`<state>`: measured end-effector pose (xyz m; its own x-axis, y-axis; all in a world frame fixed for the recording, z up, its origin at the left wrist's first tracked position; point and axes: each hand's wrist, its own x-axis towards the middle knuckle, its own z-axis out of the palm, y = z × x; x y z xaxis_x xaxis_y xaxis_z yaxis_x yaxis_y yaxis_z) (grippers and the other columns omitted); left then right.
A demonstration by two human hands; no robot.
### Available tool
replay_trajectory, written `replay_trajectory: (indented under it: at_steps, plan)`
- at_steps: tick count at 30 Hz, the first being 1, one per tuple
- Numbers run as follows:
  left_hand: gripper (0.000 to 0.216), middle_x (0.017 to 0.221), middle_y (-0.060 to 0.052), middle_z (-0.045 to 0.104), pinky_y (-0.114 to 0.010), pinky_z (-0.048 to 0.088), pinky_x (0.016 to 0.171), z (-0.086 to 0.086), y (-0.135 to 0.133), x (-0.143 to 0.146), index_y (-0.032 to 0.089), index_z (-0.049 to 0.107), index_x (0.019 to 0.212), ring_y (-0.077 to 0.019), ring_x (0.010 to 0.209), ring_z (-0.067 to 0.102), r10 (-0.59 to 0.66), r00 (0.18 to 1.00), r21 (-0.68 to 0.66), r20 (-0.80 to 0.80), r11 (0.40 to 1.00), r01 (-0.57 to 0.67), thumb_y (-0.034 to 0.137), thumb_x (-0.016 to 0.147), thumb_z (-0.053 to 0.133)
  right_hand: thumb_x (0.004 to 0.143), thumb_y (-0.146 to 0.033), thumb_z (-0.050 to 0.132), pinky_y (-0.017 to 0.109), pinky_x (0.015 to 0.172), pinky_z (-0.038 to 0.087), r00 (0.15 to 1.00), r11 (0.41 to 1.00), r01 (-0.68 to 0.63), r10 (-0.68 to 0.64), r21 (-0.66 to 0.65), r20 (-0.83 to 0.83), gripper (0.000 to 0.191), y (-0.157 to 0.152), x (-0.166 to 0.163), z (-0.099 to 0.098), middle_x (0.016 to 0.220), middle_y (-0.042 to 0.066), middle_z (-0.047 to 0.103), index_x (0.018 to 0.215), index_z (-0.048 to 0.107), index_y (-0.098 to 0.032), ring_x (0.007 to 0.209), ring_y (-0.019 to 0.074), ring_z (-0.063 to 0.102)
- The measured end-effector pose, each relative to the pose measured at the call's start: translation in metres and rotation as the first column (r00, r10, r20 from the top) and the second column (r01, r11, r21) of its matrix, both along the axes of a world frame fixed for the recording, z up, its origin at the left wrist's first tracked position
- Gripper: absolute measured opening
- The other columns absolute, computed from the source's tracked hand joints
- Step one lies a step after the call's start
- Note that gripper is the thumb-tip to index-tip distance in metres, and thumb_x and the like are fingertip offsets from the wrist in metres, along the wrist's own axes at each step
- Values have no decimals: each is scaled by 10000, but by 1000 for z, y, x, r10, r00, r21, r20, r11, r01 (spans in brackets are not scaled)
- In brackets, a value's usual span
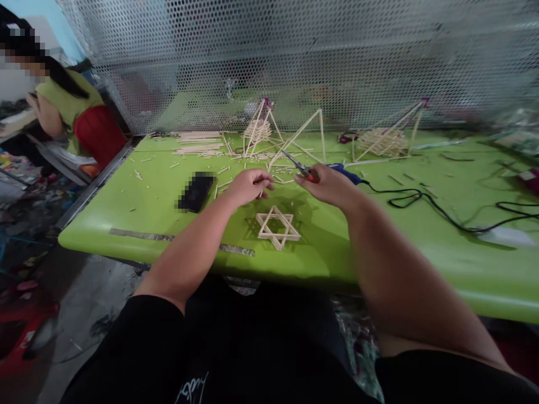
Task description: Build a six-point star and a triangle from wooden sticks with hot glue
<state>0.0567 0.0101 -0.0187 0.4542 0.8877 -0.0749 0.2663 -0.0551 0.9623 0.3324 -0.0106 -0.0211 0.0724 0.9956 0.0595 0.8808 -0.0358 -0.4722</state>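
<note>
- While a person in a yellow-green top point(67, 101) sits off beyond the bench's left end, a grey strip point(138, 234) lies along the green bench point(168, 224) near its front-left edge.
- Further right, a black flat device point(196, 192) rests on the bench, just left of the left hand.
- The left hand point(248, 186) is curled narrow, fingertips pinched on a thin wooden stick point(261, 191) — hard to make out under the fingers.
- Below both hands, near the front edge, sits a six-pointed star of pale wooden sticks point(278, 226), flat on the bench and apart from either hand.
- The right hand point(330, 185) is clenched around red-handled pliers point(304, 170), nose pointing up-left.
- Just behind it, a blue glue gun point(346, 174) lies with its black cord point(421, 199) trailing right.
- Along the back edge: loose sticks, then stick pyramids point(381, 137) before the perforated metal screen point(295, 56).
</note>
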Motion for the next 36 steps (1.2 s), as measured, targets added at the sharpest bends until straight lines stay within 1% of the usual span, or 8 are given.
replay_trajectory:
  at_steps: [3,8,14,17,20,25,31,36]
  plan:
    - [161,1206,-114,913,-285,646,788,2,-3,1,190,730,1295,-124,744,822,24,999,-29,31,999,-23,104,1199,634,954,-950,667,449,776,511,999,998,10,-12,56,40,679,0,-1,-7,999,148,797,1053,655,-279,874,359,728]
    - [340,1215,-122,919,-284,644,743,6,-6,2,204,611,1536,-139,705,817,80,995,-79,67,994,-75,151,1208,679,1014,-903,611,494,880,567,994,993,-32,21,109,104,676,-1,-3,-15,1158,202,823,1204,672,-257,1035,411,760]
    - [121,1189,-132,918,-268,666,855,0,-1,6,150,799,1291,-135,845,861,145,984,-129,106,983,-131,165,1195,726,1033,-783,637,582,1063,573,994,987,-57,42,147,105,592,-7,-10,-14,1295,248,810,1278,648,-243,1222,470,752]
    - [99,1153,-129,916,-284,686,930,-3,3,5,149,804,1266,-155,945,881,197,970,-144,141,974,-177,179,1186,754,1043,-763,648,610,1135,552,994,985,-69,54,158,99,574,-10,-14,-12,1351,256,788,1283,640,-241,1315,496,731]
    - [137,1216,-126,913,-308,708,939,-5,5,3,164,795,1266,-164,945,881,221,960,-152,174,969,-195,234,1153,827,1063,-740,647,626,1190,526,992,982,-72,53,176,110,565,-13,-18,-11,1421,269,762,1317,635,-235,1396,510,696]
    - [130,1229,-122,910,-355,722,970,-5,6,0,183,792,1253,-167,927,881,194,960,-154,200,974,-164,233,1142,837,1054,-764,685,634,1216,509,991,977,-41,13,210,133,603,-15,-25,-8,1453,263,754,1338,648,-233,1409,503,668]
    - [139,1177,-118,915,-342,714,960,-3,5,-2,182,800,1229,-168,920,883,129,976,-138,175,985,-105,250,1125,863,1071,-777,679,615,1194,520,991,987,-44,24,153,134,628,-20,-32,-3,1459,273,745,1361,648,-221,1402,502,672]
    - [47,1190,-137,917,-361,717,954,0,2,0,168,800,1195,-165,902,880,73,992,-117,106,991,-61,168,1149,794,1091,-781,649,614,1187,523,992,991,-17,0,133,123,618,-20,-33,1,1438,287,761,1337,649,-214,1381,504,694]
